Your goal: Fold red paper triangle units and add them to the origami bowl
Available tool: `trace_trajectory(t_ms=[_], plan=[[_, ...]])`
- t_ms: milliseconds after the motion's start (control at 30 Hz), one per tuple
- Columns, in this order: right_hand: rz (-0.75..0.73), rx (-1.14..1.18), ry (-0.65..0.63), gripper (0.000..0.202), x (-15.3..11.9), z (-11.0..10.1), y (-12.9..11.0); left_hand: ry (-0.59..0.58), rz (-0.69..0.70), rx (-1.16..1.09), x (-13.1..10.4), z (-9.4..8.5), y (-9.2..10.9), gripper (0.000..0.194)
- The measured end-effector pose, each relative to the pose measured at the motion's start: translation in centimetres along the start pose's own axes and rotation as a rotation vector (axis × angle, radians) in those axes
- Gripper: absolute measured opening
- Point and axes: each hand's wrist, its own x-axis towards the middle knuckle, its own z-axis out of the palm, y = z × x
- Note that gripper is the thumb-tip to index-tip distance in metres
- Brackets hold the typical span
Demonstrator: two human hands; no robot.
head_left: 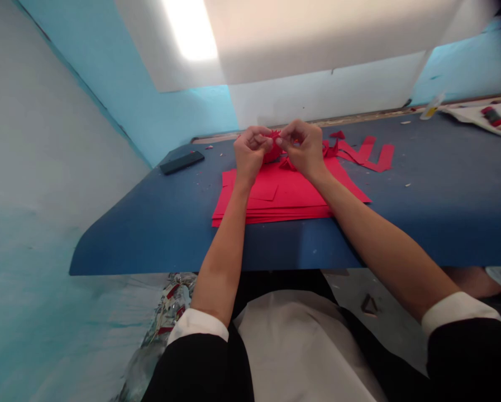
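Both hands are raised above a stack of red paper sheets (300, 192) on the blue table. My left hand (252, 151) pinches the left side of a red fringed paper piece (274, 135), its fingers closed on the edge. On the other side, my right hand (304, 146) grips the same piece between thumb and forefinger. The fingers hide part of it, so its full shape cannot be made out. Folded red scraps (287, 163) lie under the right hand, on top of the stack.
Red paper strips (371, 156) lie right of the stack. A dark phone-like slab (182, 162) rests on the left of the blue table (149, 223). At the back right stand a small glue bottle (432, 107) and a pale sheet (480, 120). A wall rises behind.
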Motion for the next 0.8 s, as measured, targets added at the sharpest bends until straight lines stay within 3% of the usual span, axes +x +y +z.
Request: trace_trajectory(t_ms=[167, 300, 467, 633, 800], plan=[[-0.023, 0.025, -0.004, 0.038, -0.2, 0.3, -0.03, -0.046, 0.091, 0.016, 0.02, -0.23, -0.27, 0.027], [-0.031, -0.012, -0.013, 0.034, -0.23, 0.21, 0.08, -0.099, 0.124, 0.017, 0.02, -0.15, -0.5, 0.043], [-0.091, -0.047, -0.048, 0.024, -0.14, -0.05, 0.13, -0.098, 0.032, 0.089, -0.06, -0.18, -0.2, 0.054], [-0.021, -0.051, -0.08, 0.037, -0.21, 0.12, -0.13, -0.082, -0.038, 0.089, 0.13, -0.48, -0.2, 0.056], [0.089, 0.055, -0.048, 0.055, -0.15, 0.6, 0.81, -0.075, -0.017, 0.038, 0.05, -0.05, 0.02, 0.048]])
